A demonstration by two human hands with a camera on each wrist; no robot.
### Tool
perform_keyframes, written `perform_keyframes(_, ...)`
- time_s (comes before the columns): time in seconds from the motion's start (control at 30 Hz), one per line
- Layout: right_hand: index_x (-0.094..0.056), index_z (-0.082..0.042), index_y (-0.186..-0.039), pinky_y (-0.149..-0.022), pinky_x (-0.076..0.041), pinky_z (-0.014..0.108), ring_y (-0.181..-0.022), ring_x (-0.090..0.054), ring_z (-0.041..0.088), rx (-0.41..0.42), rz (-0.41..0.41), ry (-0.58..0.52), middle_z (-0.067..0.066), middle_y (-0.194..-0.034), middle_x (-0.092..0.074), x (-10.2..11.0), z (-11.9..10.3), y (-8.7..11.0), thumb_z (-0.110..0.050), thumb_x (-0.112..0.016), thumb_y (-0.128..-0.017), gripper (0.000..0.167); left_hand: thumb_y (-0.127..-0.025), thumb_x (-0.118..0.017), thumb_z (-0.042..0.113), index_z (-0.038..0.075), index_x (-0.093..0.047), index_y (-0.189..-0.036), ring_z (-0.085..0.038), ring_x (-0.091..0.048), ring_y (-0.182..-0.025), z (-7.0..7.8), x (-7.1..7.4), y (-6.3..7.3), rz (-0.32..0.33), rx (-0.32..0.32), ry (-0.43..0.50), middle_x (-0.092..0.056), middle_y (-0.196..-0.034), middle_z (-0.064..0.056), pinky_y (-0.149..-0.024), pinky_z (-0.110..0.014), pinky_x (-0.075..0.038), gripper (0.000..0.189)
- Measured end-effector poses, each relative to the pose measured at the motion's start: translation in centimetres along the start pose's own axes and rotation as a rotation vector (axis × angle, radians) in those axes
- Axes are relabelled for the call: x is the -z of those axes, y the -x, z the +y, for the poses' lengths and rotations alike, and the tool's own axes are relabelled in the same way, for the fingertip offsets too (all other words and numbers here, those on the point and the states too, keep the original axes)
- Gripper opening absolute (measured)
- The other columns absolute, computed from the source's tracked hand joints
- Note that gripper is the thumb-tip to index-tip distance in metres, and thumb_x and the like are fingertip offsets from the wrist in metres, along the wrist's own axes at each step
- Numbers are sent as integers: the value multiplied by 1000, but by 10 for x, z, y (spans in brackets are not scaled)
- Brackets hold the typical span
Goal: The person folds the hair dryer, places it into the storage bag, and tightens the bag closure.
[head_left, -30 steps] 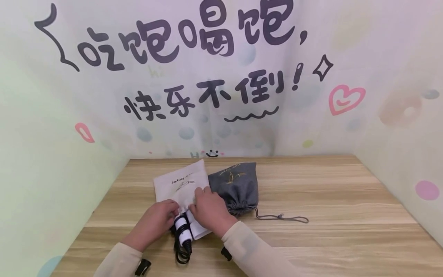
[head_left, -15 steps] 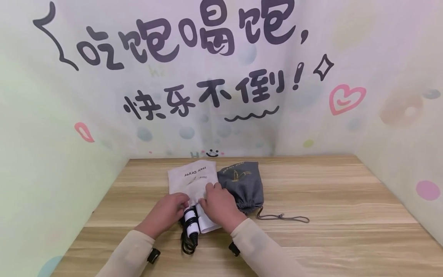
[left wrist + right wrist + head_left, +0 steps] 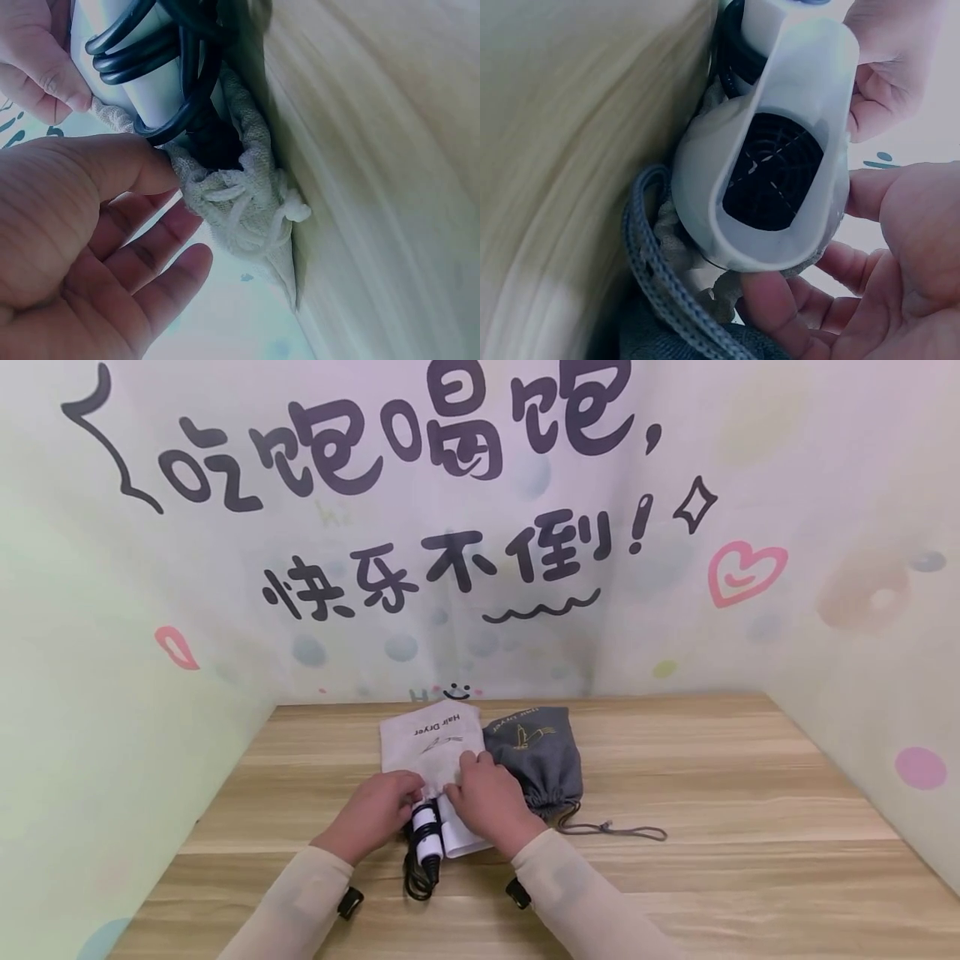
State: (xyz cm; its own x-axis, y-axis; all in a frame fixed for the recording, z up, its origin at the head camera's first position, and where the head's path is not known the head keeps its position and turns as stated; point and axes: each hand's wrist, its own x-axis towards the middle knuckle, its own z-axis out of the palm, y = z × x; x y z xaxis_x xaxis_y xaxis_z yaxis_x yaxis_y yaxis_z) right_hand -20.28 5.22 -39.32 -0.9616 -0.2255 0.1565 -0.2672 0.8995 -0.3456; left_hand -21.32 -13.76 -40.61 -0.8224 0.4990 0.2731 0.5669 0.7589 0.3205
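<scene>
A light drawstring pouch (image 3: 427, 735) printed "Hair Dryer" lies on the table, its gathered mouth facing me. From it sticks a white hair dryer (image 3: 425, 818), its handle wound with a black cord (image 3: 418, 881). The dryer's wide white nozzle (image 3: 814, 82) and black grille show in the right wrist view; its deeper part is hidden inside the pouch. At the mouth's left side, my left hand (image 3: 378, 806) pinches the cloth rim between thumb and fingers. My right hand (image 3: 491, 797) grips the rim on the other side, fingers curled at the cloth beside the nozzle.
A dark grey drawstring pouch (image 3: 543, 760) lies against the light one on the right, its cord loop (image 3: 630, 831) stretching along the wooden table (image 3: 750, 793). A printed cloth backdrop (image 3: 675, 635) rises behind and at both sides.
Both hands, the light pouch and the dryer have shifted right and slightly away from me. The grey pouch has slid a little to the right. Both hands keep their hold.
</scene>
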Motion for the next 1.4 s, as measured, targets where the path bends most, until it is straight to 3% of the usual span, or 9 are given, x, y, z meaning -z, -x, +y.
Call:
perform_keyframes(0.47,-52,-4,-98,-53,-45,39,-59,-51,24,-28,2,-8,13,-85,-49,3,9,0,-34,-64,-97,31,-80,-69,-8,14,-62,-79,-12,-52,-68,5,-4,-10,-39,-9,5,-58,-76,7,-66,-33,-48,23)
perform_keyframes(0.63,-50,-7,-93,-53,-43,36,-59,-49,21,1,-10,-59,9,-83,-47,3,17,2,-34,-65,-96,31,-83,-64,-6,6,-69,-95,-22,-64,-90,1,-3,-5,-102,-19,77,-67,-98,-5,-84,-42,-52,18)
perform_keyframes(0.77,-51,-8,-95,-58,-44,34,-64,-49,19,51,-69,-190,8,-89,-46,7,25,6,-25,-64,-94,22,-84,-63,-1,2,-69,-100,-31,-62,-107,-3,-1,5,-115,-18,103,-66,-112,-14,-95,-47,-49,17)
perform_keyframes(0.83,-55,-6,-103,-65,-47,35,-73,-53,20,81,-93,-241,10,-99,-49,11,30,8,-18,-61,-93,17,-85,-66,2,3,-69,-100,-31,-62,-106,-4,0,11,-107,3,98,-66,-110,-13,-94,-47,-49,15)
perform_keyframes(0.93,-59,-3,-114,-77,-49,38,-89,-55,21,119,-93,-257,13,-112,-51,15,37,11,-9,-58,-89,26,-84,-71,5,4,-70,-101,-29,-64,-102,-4,3,19,-103,46,85,-67,-107,-10,-92,-47,-50,18)
perform_keyframes(1.17,-67,-5,-101,-76,-51,38,-84,-59,20,191,6,-203,6,-94,-62,13,45,11,0,-64,-88,14,-81,-74,2,8,-70,-102,-26,-66,-98,-5,0,26,-72,90,51,-68,-103,-4,-89,-45,-52,21)
perform_keyframes(1.4,-71,-4,-92,-72,-53,34,-83,-63,19,175,54,-210,6,-92,-67,9,43,8,0,-66,-88,9,-83,-72,4,14,-65,-87,-16,-60,-82,-9,-3,25,-37,127,51,-61,-90,3,-78,-41,-52,13)
